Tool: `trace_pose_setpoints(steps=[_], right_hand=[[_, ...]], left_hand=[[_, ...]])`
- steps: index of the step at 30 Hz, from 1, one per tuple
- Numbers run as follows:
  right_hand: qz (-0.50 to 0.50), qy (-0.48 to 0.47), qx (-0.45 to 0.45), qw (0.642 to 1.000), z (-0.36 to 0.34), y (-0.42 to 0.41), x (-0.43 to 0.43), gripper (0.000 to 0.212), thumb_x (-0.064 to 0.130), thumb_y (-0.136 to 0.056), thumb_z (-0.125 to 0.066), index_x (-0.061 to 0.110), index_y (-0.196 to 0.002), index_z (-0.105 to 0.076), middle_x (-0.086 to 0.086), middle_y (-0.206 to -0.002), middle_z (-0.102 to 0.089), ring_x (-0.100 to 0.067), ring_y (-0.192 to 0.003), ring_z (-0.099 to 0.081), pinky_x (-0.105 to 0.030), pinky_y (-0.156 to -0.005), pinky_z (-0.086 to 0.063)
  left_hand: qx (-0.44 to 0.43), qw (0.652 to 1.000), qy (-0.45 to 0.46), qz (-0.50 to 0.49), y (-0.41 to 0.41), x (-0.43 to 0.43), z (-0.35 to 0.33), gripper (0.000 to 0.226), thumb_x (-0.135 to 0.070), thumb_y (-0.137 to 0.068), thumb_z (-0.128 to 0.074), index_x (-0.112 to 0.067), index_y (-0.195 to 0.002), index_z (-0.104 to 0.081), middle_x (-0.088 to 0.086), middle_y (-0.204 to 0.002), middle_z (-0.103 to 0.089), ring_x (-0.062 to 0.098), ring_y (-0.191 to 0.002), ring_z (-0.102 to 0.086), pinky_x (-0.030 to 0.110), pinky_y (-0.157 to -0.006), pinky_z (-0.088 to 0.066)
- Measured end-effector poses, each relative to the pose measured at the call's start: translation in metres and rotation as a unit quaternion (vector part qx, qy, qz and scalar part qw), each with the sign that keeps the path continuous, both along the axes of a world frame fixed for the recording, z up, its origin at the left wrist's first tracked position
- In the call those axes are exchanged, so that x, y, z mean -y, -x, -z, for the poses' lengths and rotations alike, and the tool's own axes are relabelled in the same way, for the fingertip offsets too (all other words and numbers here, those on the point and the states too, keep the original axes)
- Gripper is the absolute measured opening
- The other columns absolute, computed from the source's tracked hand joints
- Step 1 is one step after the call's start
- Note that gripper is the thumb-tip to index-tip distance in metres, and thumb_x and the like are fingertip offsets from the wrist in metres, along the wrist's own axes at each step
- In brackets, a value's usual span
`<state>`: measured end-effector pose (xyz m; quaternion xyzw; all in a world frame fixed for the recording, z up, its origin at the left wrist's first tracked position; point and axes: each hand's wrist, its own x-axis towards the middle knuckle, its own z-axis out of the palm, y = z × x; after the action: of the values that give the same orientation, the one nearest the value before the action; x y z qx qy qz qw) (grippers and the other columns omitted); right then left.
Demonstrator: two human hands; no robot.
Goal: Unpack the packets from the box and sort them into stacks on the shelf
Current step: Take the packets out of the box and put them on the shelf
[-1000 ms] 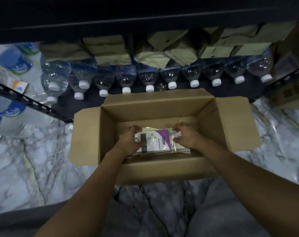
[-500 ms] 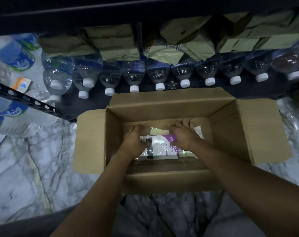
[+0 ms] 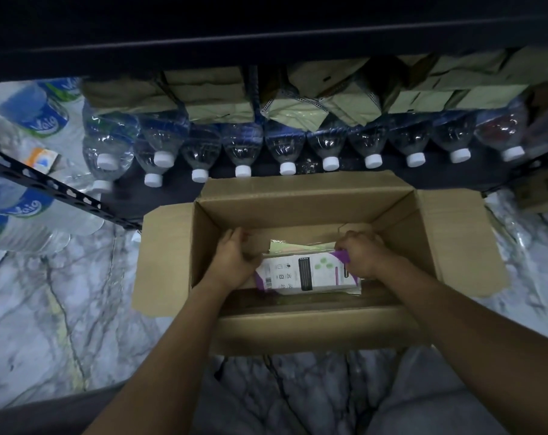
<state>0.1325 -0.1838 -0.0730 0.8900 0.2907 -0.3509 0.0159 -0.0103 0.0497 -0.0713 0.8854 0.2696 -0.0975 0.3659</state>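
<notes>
Gripping packets (image 3: 307, 274) inside box (image 3: 297, 196): left hand (image 3: 235, 262) one end, right hand (image 3: 362, 259) other.

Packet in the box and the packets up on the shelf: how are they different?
Colour: the box packet is white with purple trim and print; the shelf packets are plain tan.
Place: the box packet sits inside the cardboard box; the shelf packets lie over the row of water bottles.
Touch: the left hand and right hand both hold the box packet; nothing touches the shelf packets.
Both look flat.
</notes>
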Motion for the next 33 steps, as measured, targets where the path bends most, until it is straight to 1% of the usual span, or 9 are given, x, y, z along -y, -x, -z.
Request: trace_pose_setpoints(steps=[6,10,14,18,20,22,26,30,33], right_hand=[[-0.038,0.066,0.008,0.997,0.017,0.007,0.000,0.077,0.048,-0.080,-0.063,0.024,-0.146,-0.029,-0.004,-0.150,-0.024,-0.029,-0.138,-0.023,-0.045,-0.110,-0.024],[-0.066,0.067,0.048,0.994,0.021,0.008,-0.002,0.075,0.050,-0.077,-0.065,0.022,-0.140,-0.034,-0.006,-0.145,-0.025,-0.029,-0.133,-0.025,-0.046,-0.106,-0.028],[-0.047,0.056,0.031,0.997,0.012,0.008,-0.004,0.066,0.043,-0.077,-0.069,0.020,-0.132,-0.041,-0.007,-0.141,-0.039,-0.028,-0.131,-0.032,-0.045,-0.105,-0.030],[0.002,0.028,-0.041,0.999,-0.005,0.009,-0.003,0.045,0.025,-0.077,-0.076,0.017,-0.112,-0.050,-0.008,-0.121,-0.059,-0.024,-0.105,-0.054,-0.034,-0.083,-0.046],[0.013,0.010,-0.062,0.998,-0.012,0.012,-0.001,0.041,0.017,-0.076,-0.076,0.018,-0.106,-0.048,-0.009,-0.118,-0.059,-0.021,-0.095,-0.053,-0.029,-0.072,-0.042],[-0.001,0.006,-0.053,0.999,-0.019,0.013,0.000,0.042,0.017,-0.077,-0.075,0.018,-0.111,-0.051,-0.008,-0.120,-0.059,-0.023,-0.098,-0.053,-0.028,-0.078,-0.040],[-0.044,0.010,-0.008,0.999,-0.035,0.017,-0.003,0.041,0.027,-0.085,-0.067,0.022,-0.123,-0.056,-0.004,-0.130,-0.055,-0.025,-0.121,-0.048,-0.037,-0.101,-0.034],[-0.059,-0.009,0.037,0.998,-0.058,0.020,0.000,0.032,0.034,-0.089,-0.058,0.026,-0.120,-0.056,-0.001,-0.130,-0.054,-0.022,-0.122,-0.044,-0.042,-0.103,-0.027],[-0.042,-0.031,0.077,0.996,-0.078,0.019,0.008,0.039,0.034,-0.089,-0.059,0.023,-0.127,-0.053,0.000,-0.133,-0.052,-0.022,-0.126,-0.042,-0.040,-0.103,-0.029]], left_hand=[[0.017,1.000,-0.008,-0.003,0.005,-0.003,0.007,0.048,-0.015,-0.078,-0.075,-0.002,-0.120,-0.054,0.016,-0.122,-0.053,0.032,-0.115,-0.052,0.033,-0.100,-0.039],[0.022,1.000,0.009,-0.001,0.004,-0.001,0.009,0.048,-0.013,-0.080,-0.074,-0.003,-0.123,-0.055,0.016,-0.125,-0.052,0.031,-0.116,-0.052,0.029,-0.100,-0.039],[0.009,0.999,0.034,-0.010,0.002,0.000,0.010,0.053,-0.015,-0.081,-0.073,-0.008,-0.128,-0.052,0.011,-0.132,-0.049,0.027,-0.122,-0.050,0.038,-0.107,-0.041],[0.009,0.999,0.038,-0.016,0.000,-0.002,0.007,0.053,-0.013,-0.081,-0.074,-0.007,-0.128,-0.052,0.011,-0.131,-0.048,0.027,-0.119,-0.051,0.037,-0.105,-0.043],[0.009,0.999,0.039,-0.012,0.000,-0.002,0.002,0.049,-0.013,-0.082,-0.073,-0.007,-0.126,-0.053,0.011,-0.129,-0.047,0.027,-0.115,-0.054,0.036,-0.102,-0.045],[0.017,0.999,0.038,-0.011,0.002,-0.003,-0.002,0.046,-0.012,-0.081,-0.073,-0.007,-0.123,-0.054,0.011,-0.126,-0.048,0.028,-0.113,-0.055,0.040,-0.101,-0.046],[0.033,0.999,0.041,-0.006,0.004,-0.007,-0.014,0.043,-0.008,-0.081,-0.071,-0.009,-0.122,-0.056,0.009,-0.123,-0.050,0.025,-0.112,-0.055,0.039,-0.101,-0.046],[0.036,0.997,0.066,-0.007,0.004,-0.013,-0.024,0.037,-0.009,-0.083,-0.069,-0.013,-0.118,-0.058,0.007,-0.120,-0.055,0.022,-0.107,-0.059,0.039,-0.101,-0.047],[0.053,0.993,0.104,-0.033,0.001,-0.010,-0.034,0.031,-0.010,-0.088,-0.065,-0.013,-0.118,-0.058,0.007,-0.119,-0.059,0.018,-0.103,-0.060,0.031,-0.096,-0.048]])
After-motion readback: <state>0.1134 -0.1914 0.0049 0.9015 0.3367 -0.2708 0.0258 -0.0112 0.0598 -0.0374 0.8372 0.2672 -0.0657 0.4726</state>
